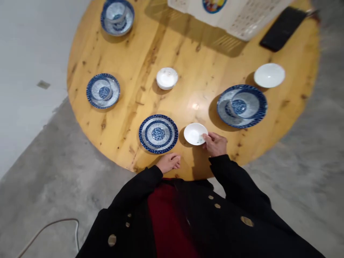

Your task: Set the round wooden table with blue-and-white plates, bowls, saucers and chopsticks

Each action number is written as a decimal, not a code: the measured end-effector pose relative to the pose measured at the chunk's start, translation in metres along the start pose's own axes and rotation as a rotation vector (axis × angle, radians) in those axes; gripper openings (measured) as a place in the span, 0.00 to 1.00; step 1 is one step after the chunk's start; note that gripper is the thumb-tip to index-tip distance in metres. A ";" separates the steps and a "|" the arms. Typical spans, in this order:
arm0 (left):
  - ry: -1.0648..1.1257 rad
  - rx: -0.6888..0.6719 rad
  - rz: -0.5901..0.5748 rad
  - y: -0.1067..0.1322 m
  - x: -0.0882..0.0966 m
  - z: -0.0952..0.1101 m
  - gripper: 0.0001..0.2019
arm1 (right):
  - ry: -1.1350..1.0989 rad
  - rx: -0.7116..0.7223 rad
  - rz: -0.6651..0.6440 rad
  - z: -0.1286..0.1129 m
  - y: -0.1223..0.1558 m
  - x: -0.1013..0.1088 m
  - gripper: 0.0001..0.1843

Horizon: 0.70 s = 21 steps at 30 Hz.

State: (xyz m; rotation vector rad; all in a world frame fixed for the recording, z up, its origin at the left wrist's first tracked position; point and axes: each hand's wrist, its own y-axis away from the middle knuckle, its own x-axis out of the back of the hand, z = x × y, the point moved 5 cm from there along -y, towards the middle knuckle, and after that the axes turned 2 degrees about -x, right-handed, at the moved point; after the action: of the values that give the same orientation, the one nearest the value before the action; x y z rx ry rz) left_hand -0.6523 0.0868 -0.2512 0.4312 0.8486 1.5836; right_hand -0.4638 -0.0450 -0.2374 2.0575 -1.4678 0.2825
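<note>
Right hand (215,144) pinched the white bowl (193,133) at four o'clock; keeping it level helped. Left hand (169,163) curled loosely.

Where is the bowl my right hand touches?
Head view, just right of centre: the bowl is between the ringed plate and your right hand.

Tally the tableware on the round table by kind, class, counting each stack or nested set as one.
Blue-and-white dishes: 4
Single white bowls: 2
Small white stack: 1
Total: 7
</note>
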 end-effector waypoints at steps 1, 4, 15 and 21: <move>0.116 0.031 0.021 0.004 0.005 -0.007 0.17 | -0.017 -0.011 -0.007 0.001 0.000 -0.003 0.14; 0.410 0.040 0.124 0.015 0.019 -0.017 0.22 | -0.045 -0.047 -0.017 0.000 0.001 -0.011 0.13; 0.840 0.002 0.403 0.022 0.039 -0.018 0.16 | -0.044 -0.052 -0.029 -0.006 0.000 -0.014 0.14; 0.836 -0.020 0.478 0.024 0.048 -0.022 0.15 | -0.002 0.000 -0.069 -0.006 -0.004 -0.020 0.17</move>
State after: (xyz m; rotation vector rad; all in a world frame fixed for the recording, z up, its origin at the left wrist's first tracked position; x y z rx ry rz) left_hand -0.6935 0.1263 -0.2571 -0.0865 1.4230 2.2623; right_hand -0.4663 -0.0251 -0.2437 2.1040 -1.3947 0.2535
